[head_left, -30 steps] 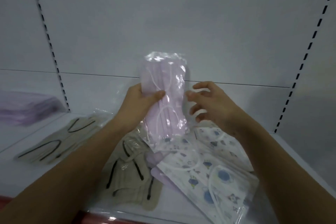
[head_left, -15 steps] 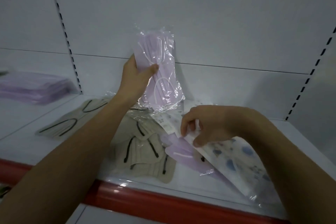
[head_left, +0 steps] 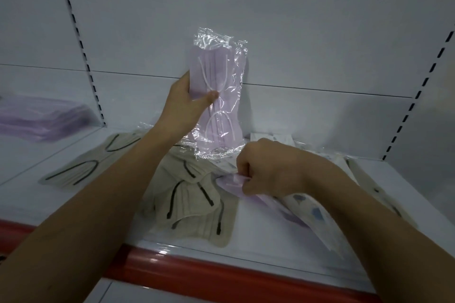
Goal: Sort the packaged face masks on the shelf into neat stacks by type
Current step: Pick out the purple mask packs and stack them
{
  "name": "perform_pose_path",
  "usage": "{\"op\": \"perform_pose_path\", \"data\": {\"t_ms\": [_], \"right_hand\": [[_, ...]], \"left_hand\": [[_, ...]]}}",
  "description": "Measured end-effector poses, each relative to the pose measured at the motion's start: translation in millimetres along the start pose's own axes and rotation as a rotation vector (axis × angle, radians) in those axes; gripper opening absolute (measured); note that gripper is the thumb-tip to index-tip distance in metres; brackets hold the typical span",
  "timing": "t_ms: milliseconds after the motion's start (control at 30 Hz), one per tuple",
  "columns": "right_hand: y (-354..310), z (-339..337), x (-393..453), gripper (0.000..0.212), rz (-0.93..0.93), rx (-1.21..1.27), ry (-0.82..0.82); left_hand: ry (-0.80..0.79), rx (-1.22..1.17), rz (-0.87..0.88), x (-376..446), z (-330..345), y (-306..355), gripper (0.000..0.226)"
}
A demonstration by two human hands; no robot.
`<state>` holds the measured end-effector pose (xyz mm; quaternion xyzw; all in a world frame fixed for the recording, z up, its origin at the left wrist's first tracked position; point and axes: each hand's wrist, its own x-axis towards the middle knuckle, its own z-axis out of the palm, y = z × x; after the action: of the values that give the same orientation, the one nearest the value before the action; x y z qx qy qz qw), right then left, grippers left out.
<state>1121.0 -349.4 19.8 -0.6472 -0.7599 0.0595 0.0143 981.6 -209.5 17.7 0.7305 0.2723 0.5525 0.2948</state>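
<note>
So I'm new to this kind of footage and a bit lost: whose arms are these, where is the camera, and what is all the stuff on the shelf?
There is no machine here. A person wears a camera on the head, looking forward and down, so the two arms are that person's own. This is the only view.

The left hand holds up a clear packet of lilac masks, thumb across its front. The right hand is curled, pinching another lilac packet that lies low on the white shelf.

On the shelf lie beige masks with black ear loops, more beige ones further left, and white packets printed with blue shapes under the right forearm. A stack of lilac masks sits in the next bay on the left. A red strip edges the shelf front.
</note>
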Motion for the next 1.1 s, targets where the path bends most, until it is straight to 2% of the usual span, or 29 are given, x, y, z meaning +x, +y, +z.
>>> {"op": "perform_pose_path", "data": {"t_ms": [67, 133, 233, 333, 400, 500, 567, 667, 733, 800, 867, 900, 967, 1033, 1100], "right_hand": [[11.7, -10.2, -1.9, 0.011, 0.003, 0.125, 0.084], [23.4, -24.7, -8.0, 0.005, 0.020, 0.371, 0.162], [34.0, -37.5, -17.6, 0.009, 0.018, 0.656, 0.185], [33.7, -42.0, -22.2, 0.016, -0.013, 0.815, 0.240], [34.4, -43.9, -22.8, 0.020, 0.009, 0.903, 0.336], [36.6, -51.6, -25.0, 0.012, 0.083, 1.118, 0.534], [39.5, -57.8, -27.2, 0.011, 0.118, 1.285, 0.649], [46.9, -61.3, -29.1, 0.012, 0.177, 1.282, 0.798], [51.9, -60.9, -27.6, 0.016, 0.169, 1.287, 0.959], [53.3, -60.0, -23.9, 0.015, 0.159, 1.199, 1.172], [45.7, -57.2, -16.0, 0.018, 0.118, 1.077, 1.289], [38.9, -53.0, -9.7, 0.022, 0.083, 1.046, 1.285], [25.3, -38.9, 4.4, 0.021, 0.041, 1.047, 1.162], [14.7, -23.1, 15.1, 0.012, 0.029, 1.062, 1.001], [15.5, -13.8, 21.6, 0.010, 0.057, 1.061, 0.922]], "left_hand": [[0.028, -0.001, -0.006, 1.9, -1.6, -1.6, 0.032], [0.085, -0.018, -0.024, 5.5, -4.9, -4.9, 0.031], [0.154, -0.039, -0.057, 9.0, -9.4, -10.2, 0.031], [0.130, 0.027, -0.100, 9.9, -9.5, -14.5, 0.030], [0.109, 0.039, -0.140, 11.9, -8.2, -19.9, 0.014], [0.044, 0.129, -0.190, 8.5, -2.0, -24.8, 0.025], [0.036, 0.203, -0.125, 5.1, -2.1, -25.8, 0.026], [0.034, 0.210, -0.089, 5.6, -5.7, -24.9, 0.032], [0.055, 0.197, -0.061, 5.8, -7.1, -21.1, 0.043], [0.078, 0.166, -0.024, 4.3, -6.0, -13.1, 0.063], [0.088, 0.102, 0.039, 2.6, -1.7, -2.4, 0.085], [0.083, 0.086, 0.088, -0.7, 2.6, 3.4, 0.090], [0.032, 0.104, 0.160, -7.5, 15.8, 7.5, 0.088], [-0.101, 0.070, 0.158, -13.6, 30.5, 8.9, 0.077], [-0.276, 0.011, 0.122, -14.9, 39.7, 13.5, 0.061]]}}
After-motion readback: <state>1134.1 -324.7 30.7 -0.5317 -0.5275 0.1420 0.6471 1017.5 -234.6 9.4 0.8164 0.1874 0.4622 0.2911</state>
